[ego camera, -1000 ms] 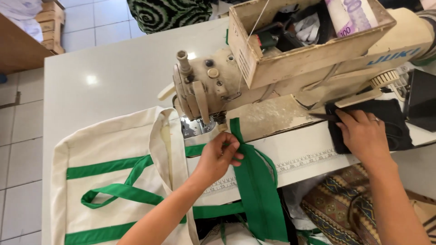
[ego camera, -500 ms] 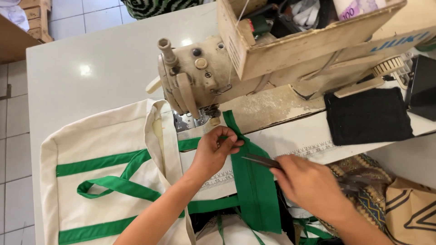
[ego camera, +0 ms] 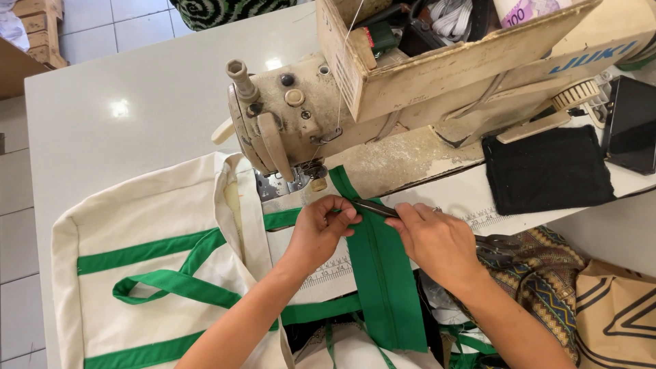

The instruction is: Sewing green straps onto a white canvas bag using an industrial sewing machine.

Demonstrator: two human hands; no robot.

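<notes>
- At the centre of the frame, the left hand [ego camera: 321,229] pinches the green strap [ego camera: 383,273] with curled fingers, just below the sewing machine [ego camera: 301,123].
- Right of it, the right hand [ego camera: 434,239] is closed around dark scissors [ego camera: 374,208], whose blades touch the strap.
- At lower left lies a cream tote bag [ego camera: 150,225].

– Where is the sewing machine [ego camera: 307,123]?
– On the table [ego camera: 137,82], a box [ego camera: 437,61] on top of it.
– And the hands?
– Both in front of it on a strap [ego camera: 383,273]; bag [ego camera: 150,260] to their left, cloth [ego camera: 547,171] to the right.
</notes>
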